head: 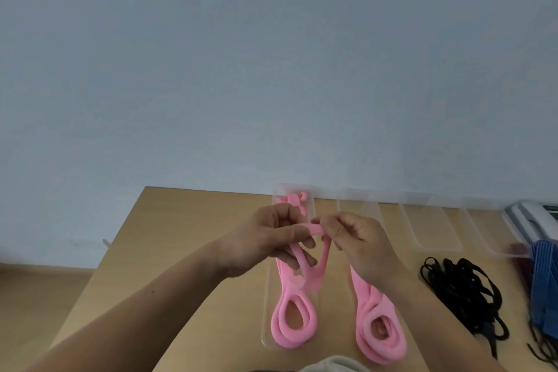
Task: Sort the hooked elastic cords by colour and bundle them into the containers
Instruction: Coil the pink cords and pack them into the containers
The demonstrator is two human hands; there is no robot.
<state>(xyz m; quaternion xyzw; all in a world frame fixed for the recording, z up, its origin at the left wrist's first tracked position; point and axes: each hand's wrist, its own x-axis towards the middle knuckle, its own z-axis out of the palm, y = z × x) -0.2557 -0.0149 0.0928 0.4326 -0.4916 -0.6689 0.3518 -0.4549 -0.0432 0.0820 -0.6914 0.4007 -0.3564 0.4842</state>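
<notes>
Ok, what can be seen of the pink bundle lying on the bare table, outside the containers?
The pink bundle is several thick, soft, fabric-looking strands folded together, ending in a loop at its near end. It lies flat on the wooden table, between the leftmost clear container and the black cords. Its far end vanishes behind the right hand; no hooks show.

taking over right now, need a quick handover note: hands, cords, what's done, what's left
Hands: left hand and right hand both pinch one pink cord above the leftmost container.
Cords: a looped pink bundle lies in that container. A second pink bundle lies on the table to its right. Black cords are piled loose further right, blue cords at the right edge.
Done: some pink is in its container.
Left: the rest of the pink, then black and blue. At least two clear containers look empty.
</notes>
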